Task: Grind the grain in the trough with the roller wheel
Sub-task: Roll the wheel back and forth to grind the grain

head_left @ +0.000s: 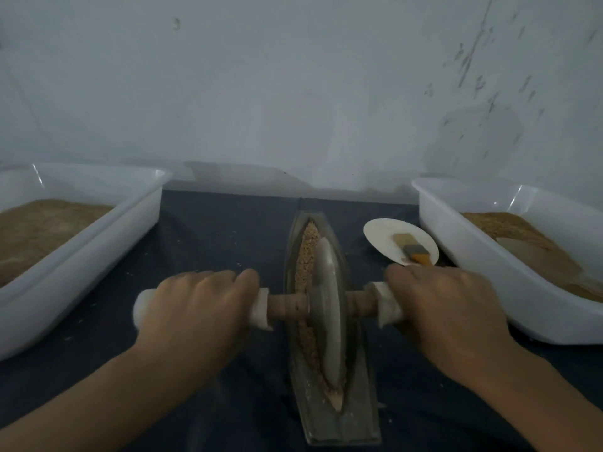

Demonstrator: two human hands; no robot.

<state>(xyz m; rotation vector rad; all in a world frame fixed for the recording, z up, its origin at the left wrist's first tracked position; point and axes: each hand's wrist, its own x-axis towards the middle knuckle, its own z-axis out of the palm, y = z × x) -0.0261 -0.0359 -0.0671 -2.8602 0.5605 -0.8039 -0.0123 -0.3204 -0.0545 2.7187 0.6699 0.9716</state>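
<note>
A long grey boat-shaped trough (350, 415) lies on the dark cloth, running away from me. Coarse tan grain (308, 247) fills its groove. The grey roller wheel (326, 308) stands on edge in the groove, about midway along. A wooden axle (287, 306) runs through it, with white-wrapped grips at both ends. My left hand (195, 308) grips the left handle. My right hand (447, 308) grips the right handle.
A white tub (98, 243) holding brown meal stands at the left. Another white tub (463, 252) with brown grain and a scoop stands at the right. A small white dish (381, 236) with a brush (412, 251) lies beside the trough. A pale wall rises behind.
</note>
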